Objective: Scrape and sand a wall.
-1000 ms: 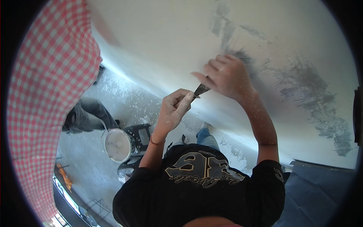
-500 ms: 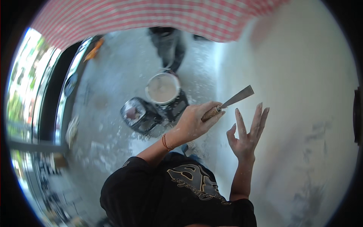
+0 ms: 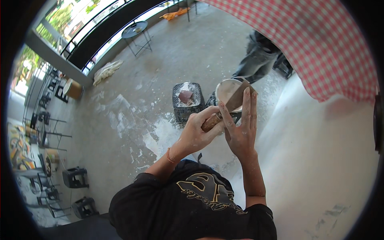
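Note:
My left hand (image 3: 196, 132) is closed around the wooden handle of a putty knife (image 3: 237, 97), whose flat metal blade points up and to the right. My right hand (image 3: 241, 140) is dusted with white and open, fingers stretched up along the blade. Its fingertips overlap the blade in view; whether they press on it I cannot tell. Beyond the blade stands a round bucket (image 3: 222, 85) of whitish paste, partly hidden by the knife and fingers. Left of it, a black stool (image 3: 182, 115) spattered with white carries a small brownish piece (image 3: 185, 96).
A white wall (image 3: 316, 152) rises on my right. Red-and-white checked cloth (image 3: 312, 40) spans the upper right, near a person's dark trouser legs (image 3: 256, 60). White splatter (image 3: 160, 136) marks the grey floor. A round folding table (image 3: 135, 30) and black stools (image 3: 75, 177) stand leftward.
My view has swung, bringing more floor and furniture in on the left. My right hand has come over to the putty knife blade; its fingers were apart from it before.

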Action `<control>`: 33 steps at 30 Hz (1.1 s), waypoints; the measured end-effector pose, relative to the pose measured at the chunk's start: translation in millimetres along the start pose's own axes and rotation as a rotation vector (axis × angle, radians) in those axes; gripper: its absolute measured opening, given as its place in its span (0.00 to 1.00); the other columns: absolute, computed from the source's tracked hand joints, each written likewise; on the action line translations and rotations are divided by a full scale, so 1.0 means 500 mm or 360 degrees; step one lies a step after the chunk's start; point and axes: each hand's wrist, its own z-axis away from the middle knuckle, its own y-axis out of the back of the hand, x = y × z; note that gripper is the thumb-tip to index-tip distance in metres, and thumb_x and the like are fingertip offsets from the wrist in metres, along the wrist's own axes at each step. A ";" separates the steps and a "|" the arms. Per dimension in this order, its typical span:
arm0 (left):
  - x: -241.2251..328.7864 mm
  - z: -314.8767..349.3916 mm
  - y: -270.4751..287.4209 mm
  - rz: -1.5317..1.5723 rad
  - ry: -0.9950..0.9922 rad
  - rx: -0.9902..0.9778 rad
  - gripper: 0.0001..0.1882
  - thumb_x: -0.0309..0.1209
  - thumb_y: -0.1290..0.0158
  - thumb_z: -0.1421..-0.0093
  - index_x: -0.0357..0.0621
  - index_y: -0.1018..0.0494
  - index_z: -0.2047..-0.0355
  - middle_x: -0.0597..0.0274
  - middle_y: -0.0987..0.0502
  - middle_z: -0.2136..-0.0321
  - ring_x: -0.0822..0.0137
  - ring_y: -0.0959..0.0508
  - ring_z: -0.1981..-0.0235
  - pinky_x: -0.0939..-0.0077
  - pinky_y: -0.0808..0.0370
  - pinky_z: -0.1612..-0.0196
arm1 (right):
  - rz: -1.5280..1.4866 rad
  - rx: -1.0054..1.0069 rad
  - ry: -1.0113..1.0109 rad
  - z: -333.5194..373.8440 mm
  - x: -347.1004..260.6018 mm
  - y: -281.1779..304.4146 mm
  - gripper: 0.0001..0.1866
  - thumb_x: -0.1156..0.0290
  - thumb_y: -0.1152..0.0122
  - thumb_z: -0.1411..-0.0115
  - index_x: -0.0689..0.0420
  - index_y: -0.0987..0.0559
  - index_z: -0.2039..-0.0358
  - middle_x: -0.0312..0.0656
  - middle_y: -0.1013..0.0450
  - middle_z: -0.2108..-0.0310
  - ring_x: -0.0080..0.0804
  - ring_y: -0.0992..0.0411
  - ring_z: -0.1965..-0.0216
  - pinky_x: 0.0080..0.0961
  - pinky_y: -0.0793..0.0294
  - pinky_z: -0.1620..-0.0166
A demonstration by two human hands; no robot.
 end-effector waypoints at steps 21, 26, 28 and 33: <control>-0.442 -0.186 0.239 0.0147 0.0412 0.0346 0.19 0.27 0.40 0.40 0.36 0.26 0.50 0.51 0.26 0.77 0.76 0.27 0.76 0.72 0.27 0.70 | -0.0460 -0.0649 -0.0333 -0.146 0.013 -0.542 0.27 0.73 0.37 0.41 0.47 0.22 0.39 0.57 0.46 0.28 0.60 0.47 0.28 0.50 0.40 0.31; -0.617 -0.203 0.195 0.0190 0.0959 0.0677 0.16 0.29 0.42 0.36 0.34 0.25 0.50 0.53 0.22 0.74 0.77 0.24 0.72 0.72 0.25 0.67 | -0.0639 -0.0808 -0.0419 -0.075 0.064 -0.720 0.32 0.75 0.39 0.40 0.48 0.28 0.34 0.57 0.49 0.27 0.58 0.49 0.27 0.47 0.42 0.30; -0.688 -0.179 0.170 0.0190 0.1033 0.0748 0.16 0.29 0.42 0.35 0.34 0.25 0.50 0.55 0.21 0.74 0.77 0.24 0.71 0.73 0.25 0.66 | -0.0668 -0.0912 -0.0462 -0.002 0.069 -0.780 0.35 0.74 0.38 0.40 0.48 0.33 0.31 0.56 0.51 0.26 0.58 0.51 0.27 0.47 0.43 0.30; -0.891 -0.088 0.109 0.0090 0.1408 0.0955 0.15 0.30 0.43 0.34 0.36 0.24 0.49 0.56 0.19 0.69 0.75 0.22 0.68 0.74 0.24 0.62 | -0.0877 -0.1211 -0.1022 0.179 0.081 -0.907 0.37 0.72 0.40 0.37 0.53 0.40 0.28 0.59 0.53 0.27 0.60 0.53 0.27 0.48 0.46 0.29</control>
